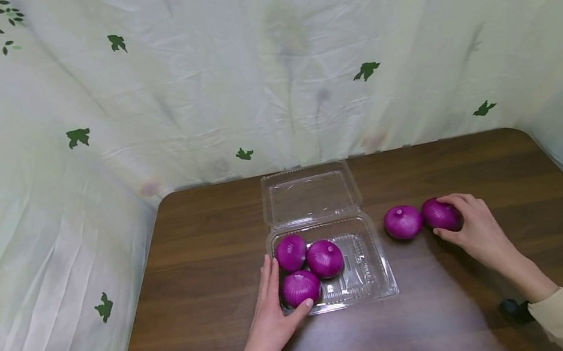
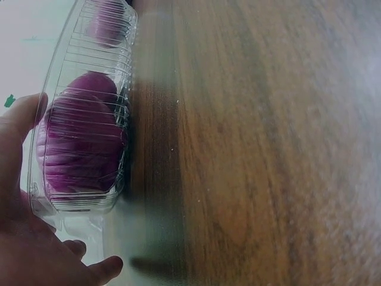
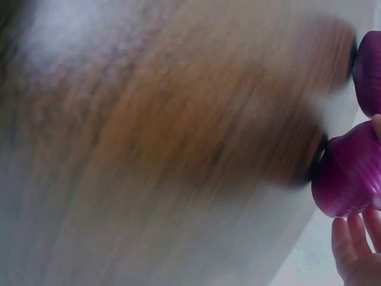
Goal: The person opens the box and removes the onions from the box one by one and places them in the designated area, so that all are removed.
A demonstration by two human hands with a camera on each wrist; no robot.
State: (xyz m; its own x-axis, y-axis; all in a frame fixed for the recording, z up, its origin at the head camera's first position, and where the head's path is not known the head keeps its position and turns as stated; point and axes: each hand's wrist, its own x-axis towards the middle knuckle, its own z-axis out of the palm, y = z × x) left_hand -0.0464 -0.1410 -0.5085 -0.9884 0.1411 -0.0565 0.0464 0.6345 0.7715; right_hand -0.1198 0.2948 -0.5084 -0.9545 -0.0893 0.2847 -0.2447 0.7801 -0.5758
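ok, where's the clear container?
In the head view's lower middle, the clear container sits on the table, its left side at the left hand, two onions to its right.

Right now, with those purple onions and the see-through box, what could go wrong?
The right hand grips the rightmost onion close beside another loose onion; lifting it might bump that one and set it rolling.
The clear box looks light, and its three onions sit toward the left side, so it might slide or tilt if the left hand pushes hard.
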